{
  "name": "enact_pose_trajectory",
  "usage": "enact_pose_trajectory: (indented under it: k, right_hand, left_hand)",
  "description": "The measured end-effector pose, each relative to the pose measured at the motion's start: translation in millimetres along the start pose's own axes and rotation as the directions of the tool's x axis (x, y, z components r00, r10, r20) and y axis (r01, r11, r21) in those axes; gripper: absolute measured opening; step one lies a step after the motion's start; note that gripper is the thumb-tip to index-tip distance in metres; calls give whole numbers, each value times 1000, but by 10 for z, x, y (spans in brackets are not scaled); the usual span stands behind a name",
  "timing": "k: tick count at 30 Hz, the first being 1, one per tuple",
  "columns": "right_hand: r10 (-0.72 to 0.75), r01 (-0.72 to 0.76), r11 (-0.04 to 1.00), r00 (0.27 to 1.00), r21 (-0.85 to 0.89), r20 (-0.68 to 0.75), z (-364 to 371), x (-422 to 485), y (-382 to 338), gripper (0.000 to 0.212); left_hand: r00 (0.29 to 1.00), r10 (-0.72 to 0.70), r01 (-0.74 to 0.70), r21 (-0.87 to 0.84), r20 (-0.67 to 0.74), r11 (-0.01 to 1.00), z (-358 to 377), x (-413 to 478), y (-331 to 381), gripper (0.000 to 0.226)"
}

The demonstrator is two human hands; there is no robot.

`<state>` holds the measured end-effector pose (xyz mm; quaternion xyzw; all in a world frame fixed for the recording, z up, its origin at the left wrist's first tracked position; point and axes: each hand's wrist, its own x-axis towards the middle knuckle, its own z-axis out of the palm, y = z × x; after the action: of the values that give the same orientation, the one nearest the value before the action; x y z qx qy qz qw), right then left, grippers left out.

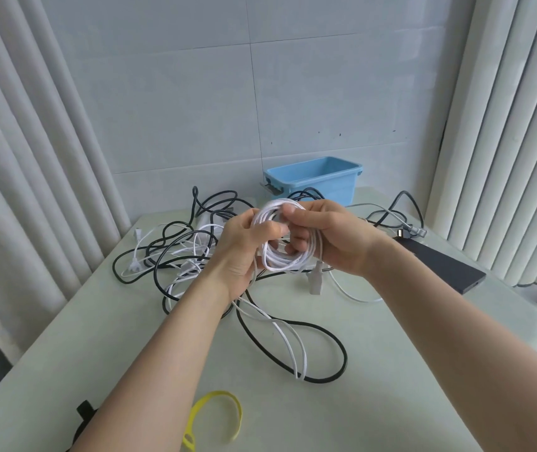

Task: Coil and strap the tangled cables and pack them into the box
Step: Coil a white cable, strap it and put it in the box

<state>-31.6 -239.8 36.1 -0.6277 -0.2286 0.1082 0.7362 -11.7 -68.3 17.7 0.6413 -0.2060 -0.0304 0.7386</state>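
Up off the surface (391, 370), at mid-frame: white cable coil (282, 261), several loops, gripped from both sides. On the coil's left side, left hand (238, 252), fingers (268, 228) curled round the strands. On its right side, right hand (342, 238), fingers (299, 241) curled through the ring and pinching the upper strands.

From under the left hand, loose tail (293, 347) of the same white cable, hanging to the surface and lying doubled there across a black cable loop (332, 334). Just below the coil, gray plug (315, 282).

Behind the hands, at the far edge against the tiled wall: blue box (312, 181), upright, open-topped, with a latch on its left end. Inside, only the blue far wall showing. Floor of the box hidden by the near wall, so contents impossible to tell.

Left of the box and behind the left hand: tangle (169, 249) of black and white cables, spread flat.

At the near edge: yellow strap (218, 415) in an open curl beside the left forearm, and black strap (84, 411) partly hidden under that arm. To the right: flat black bar (446, 269).
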Motion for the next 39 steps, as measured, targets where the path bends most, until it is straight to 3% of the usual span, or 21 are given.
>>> enact_pose_trajectory:
  k: [2, 5, 7, 9, 12, 14, 16, 18, 20, 23, 27, 30, 32, 33, 34, 36, 39]
  right_hand:
    - [-49, 46, 998, 998, 46, 47, 27, 6, 37, 14]
    - [-84, 72, 991, 991, 114, 106, 103, 32, 126, 12]
    - [-70, 60, 990, 994, 127, 81, 191, 63, 172, 12]
    - [-30, 32, 981, 999, 193, -12, 268, 81, 169, 17]
    - [29, 31, 945, 984, 326, -177, 314, 109, 111, 24]
    - [62, 53, 923, 957, 380, -284, 241, 112, 47, 30]
    - [103, 94, 882, 918, 462, -383, 115, 119, -29, 33]
    - [119, 179, 810, 882, 558, -456, -56, 124, -106, 31]
    - [110, 298, 726, 840, 620, -532, -260, 109, -198, 29]
    - [61, 419, 662, 797, 622, -602, -580, 71, -310, 31]
    - [44, 495, 712, 675, 497, -736, -802, -56, -440, 21]
    - [-43, 530, 808, 491, 259, -870, -789, -156, -480, 17]
    - [-216, 318, 943, 368, -96, -904, -772, -146, -393, 23]
    - [-318, 195, 945, 358, -263, -878, -766, -136, -329, 19]
    - [-405, 98, 912, 386, -399, -829, -764, -116, -252, 14]
    - [-493, -102, 773, 523, -626, -695, -826, -88, -104, 18]
    - [-380, -295, 477, 780, -828, -497, -753, -57, 59, 6]
  left_hand:
    - [982, 45, -51, -27, -183, 998, 47, 2, 17, 45]
    - [883, 99, -136, -50, -460, 989, 96, -12, 5, 13]
    - [810, 135, -175, -15, -571, 985, 98, -22, -23, 13]
    - [782, 142, -173, 8, -606, 985, 126, -27, -36, 18]
    - [850, 98, -12, 167, -518, 986, 125, -46, -10, 29]
    - [944, 31, 40, 209, -329, 977, 83, -53, -10, 50]
    - [986, 7, 28, 213, -164, 977, 46, -81, -22, 57]
    - [993, 39, 6, 372, -112, 928, -20, -75, -105, 42]
    - [995, 58, 5, 613, -82, 790, -95, -26, -238, 24]
    - [998, -54, 54, 772, -25, 634, -199, 20, -399, 13]
    - [987, -139, 12, 837, 76, 547, -210, -17, -409, 8]
    - [959, -210, -47, 842, 188, 537, -157, -39, -293, 7]
    - [955, -196, -83, 837, 221, 541, -167, -45, -205, 7]
    - [953, -179, -103, 816, 245, 569, -163, -49, -155, 7]
    - [949, -158, -127, 788, 274, 603, -163, -65, -104, 10]
    - [940, -95, -179, 710, 328, 681, -129, -120, 17, 15]
    - [944, 7, -197, 544, 331, 816, -131, -170, 173, 17]
